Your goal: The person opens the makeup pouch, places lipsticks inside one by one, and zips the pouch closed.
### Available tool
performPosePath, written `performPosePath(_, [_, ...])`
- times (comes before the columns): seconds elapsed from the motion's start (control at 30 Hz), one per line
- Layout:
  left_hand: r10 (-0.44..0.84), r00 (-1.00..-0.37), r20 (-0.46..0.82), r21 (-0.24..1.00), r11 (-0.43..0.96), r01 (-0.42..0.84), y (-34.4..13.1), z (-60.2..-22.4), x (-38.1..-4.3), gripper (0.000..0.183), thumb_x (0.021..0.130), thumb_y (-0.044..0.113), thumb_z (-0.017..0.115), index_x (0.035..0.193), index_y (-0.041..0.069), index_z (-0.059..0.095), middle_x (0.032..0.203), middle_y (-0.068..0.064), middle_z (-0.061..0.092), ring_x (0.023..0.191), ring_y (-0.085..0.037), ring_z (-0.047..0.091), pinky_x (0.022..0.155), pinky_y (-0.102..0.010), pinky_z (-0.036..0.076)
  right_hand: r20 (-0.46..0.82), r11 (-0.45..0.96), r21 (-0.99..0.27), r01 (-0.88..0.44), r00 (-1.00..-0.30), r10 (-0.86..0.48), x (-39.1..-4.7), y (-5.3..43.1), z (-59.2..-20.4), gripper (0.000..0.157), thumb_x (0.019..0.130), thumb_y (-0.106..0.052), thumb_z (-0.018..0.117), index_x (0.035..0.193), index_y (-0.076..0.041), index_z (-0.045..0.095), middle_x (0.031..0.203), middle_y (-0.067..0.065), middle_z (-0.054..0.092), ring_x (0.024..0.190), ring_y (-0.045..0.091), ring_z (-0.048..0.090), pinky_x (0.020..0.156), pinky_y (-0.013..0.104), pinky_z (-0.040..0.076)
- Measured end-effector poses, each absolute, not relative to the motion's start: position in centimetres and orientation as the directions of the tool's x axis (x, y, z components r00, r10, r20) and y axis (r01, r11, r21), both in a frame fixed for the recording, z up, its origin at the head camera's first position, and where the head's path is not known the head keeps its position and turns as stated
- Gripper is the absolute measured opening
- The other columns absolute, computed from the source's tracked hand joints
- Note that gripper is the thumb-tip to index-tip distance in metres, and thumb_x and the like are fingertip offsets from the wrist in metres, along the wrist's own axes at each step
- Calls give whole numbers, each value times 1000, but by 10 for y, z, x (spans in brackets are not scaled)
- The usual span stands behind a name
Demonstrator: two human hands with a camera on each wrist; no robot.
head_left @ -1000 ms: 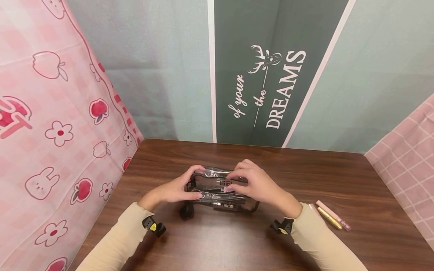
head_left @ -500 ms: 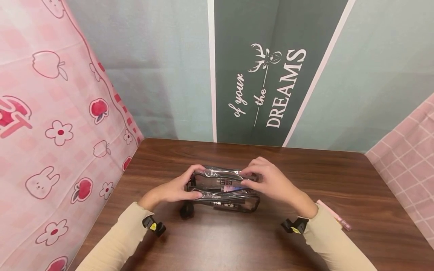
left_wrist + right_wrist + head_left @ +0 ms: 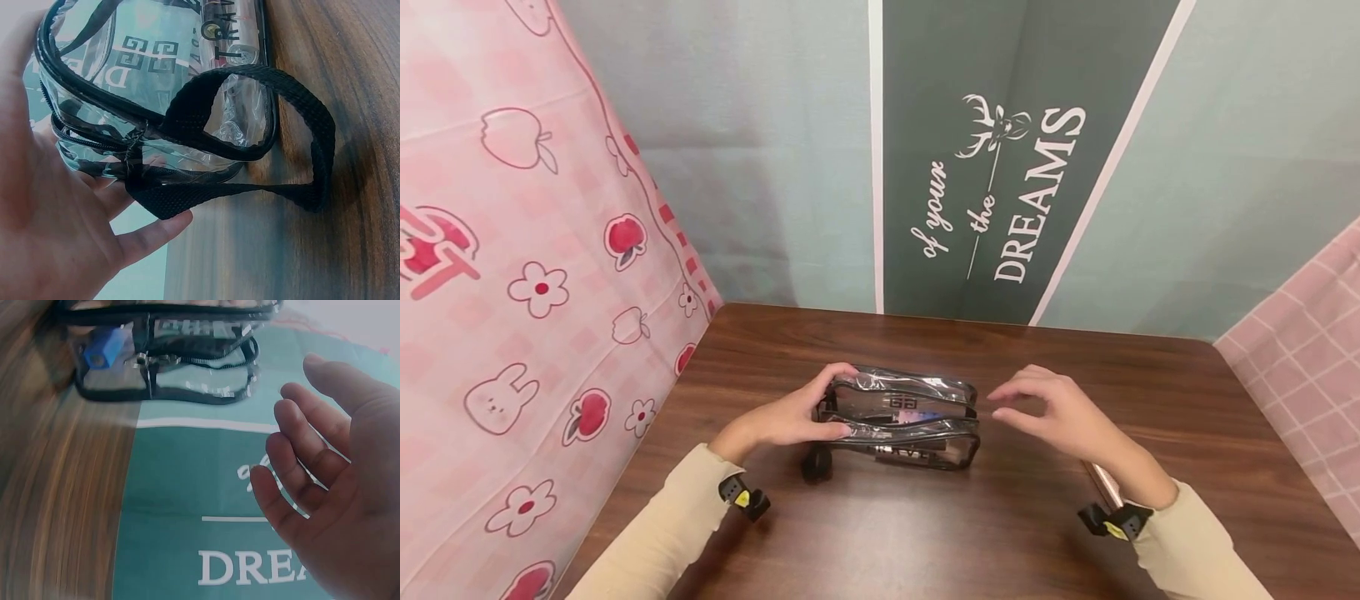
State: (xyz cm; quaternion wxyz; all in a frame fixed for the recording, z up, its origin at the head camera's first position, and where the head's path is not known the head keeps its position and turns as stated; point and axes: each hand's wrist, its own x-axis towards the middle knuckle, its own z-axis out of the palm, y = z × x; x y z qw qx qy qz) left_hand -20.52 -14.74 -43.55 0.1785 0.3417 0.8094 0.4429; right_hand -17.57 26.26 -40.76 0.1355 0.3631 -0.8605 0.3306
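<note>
A clear plastic zip pouch (image 3: pixel 951 454) with black piping lies on the brown table, its top gaping. At its left end my left hand (image 3: pixel 790 421) grips it, thumb on the near edge and fingers at the far edge. A black webbing loop (image 3: pixel 322 137) hangs from that end, beside my palm in the left wrist view. Inside the pouch are several small items, including a blue box (image 3: pixel 104 349) seen through the right end. My right hand (image 3: pixel 1052 408) is just right of the pouch, holding nothing, fingers loosely bent and apart from the thumb.
A shiny slim stick (image 3: pixel 1105 483) lies on the table (image 3: pixel 880 542), partly hidden under my right wrist. Grey-green cloth with printed lettering (image 3: pixel 1037 200) hangs behind the table. Pink patterned cloth (image 3: pixel 572 333) stands along the left, pink checked cloth (image 3: pixel 1300 333) along the right.
My right hand has drawn back from the pouch opening to the right, and its forearm now covers most of the sticks on the table. The left hand keeps its grip on the pouch.
</note>
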Motion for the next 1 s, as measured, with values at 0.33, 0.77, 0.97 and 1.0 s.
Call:
performPosePath(0.33, [709, -705, 10, 832, 385, 400, -147, -435, -205, 75, 93, 26, 75, 150, 24, 26, 149, -7, 35, 138, -35, 38, 112, -54, 30, 440, 546, -499, -673, -739, -509, -159, 300, -407, 37, 77, -1, 87, 97, -28, 74, 92, -15, 68, 85, 3, 61, 72, 17, 45])
performPosePath(0.77, [712, -702, 13, 834, 380, 401, -147, -434, -205, 74, 94, 27, 74, 150, 24, 26, 148, -8, 36, 135, -37, 40, 109, -54, 32, 234, 605, -613, -508, -848, -475, -139, 350, -425, 27, 83, -4, 83, 85, -29, 71, 75, -15, 64, 60, 3, 48, 52, 22, 40])
performPosePath(0.97, [713, -701, 5, 830, 388, 401, -148, -433, -204, 74, 94, 28, 74, 150, 24, 26, 149, -7, 35, 138, -33, 38, 111, -55, 31, 107, 626, -636, -451, -855, -508, -133, 369, -426, 16, 91, -13, 77, 85, -26, 72, 68, -11, 62, 55, -1, 45, 49, 22, 40])
performPosePath(1.0, [714, -701, 6, 830, 388, 402, -148, -433, -204, 74, 94, 29, 74, 150, 24, 26, 150, -6, 35, 138, -33, 37, 111, -55, 30, 89, 623, -645, -443, -853, -514, -132, 372, -427, 15, 92, -13, 76, 85, -25, 72, 68, -12, 63, 52, -3, 44, 47, 22, 40])
